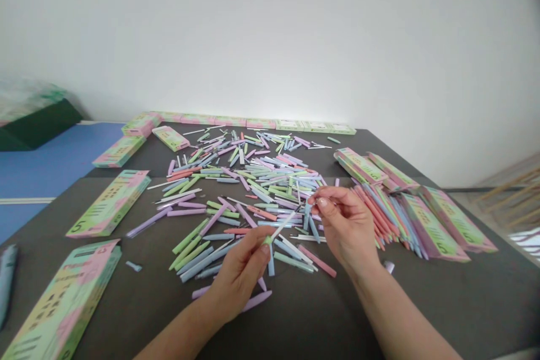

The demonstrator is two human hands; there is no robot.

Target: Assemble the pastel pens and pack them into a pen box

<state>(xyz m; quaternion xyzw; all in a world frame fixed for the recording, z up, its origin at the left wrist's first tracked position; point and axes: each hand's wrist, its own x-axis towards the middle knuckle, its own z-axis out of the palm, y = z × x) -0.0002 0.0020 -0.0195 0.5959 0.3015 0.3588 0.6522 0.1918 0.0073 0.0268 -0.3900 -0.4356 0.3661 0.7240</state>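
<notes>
My left hand (243, 273) is closed, its thumb and fingers pinching a pen refill (284, 226) near a light green end. The white refill slants up to the right, and its dark tip points towards my right hand (346, 226). That hand is closed in a pinch too; a small clear piece seems to show at its fingertips, too small to name. Beneath both hands spreads a wide heap of loose pen parts (215, 219) in purple, green, blue and coral, with white refills among them. Purple pen barrels (257, 301) lie just under my left hand.
Coral, green, blue and purple pens (382, 214) lie in a row on the right, beside printed boxes (434, 228). More boxes (107, 202) line the left side and the back edge of the dark table (320, 315). A dark green bin (37, 124) stands far left.
</notes>
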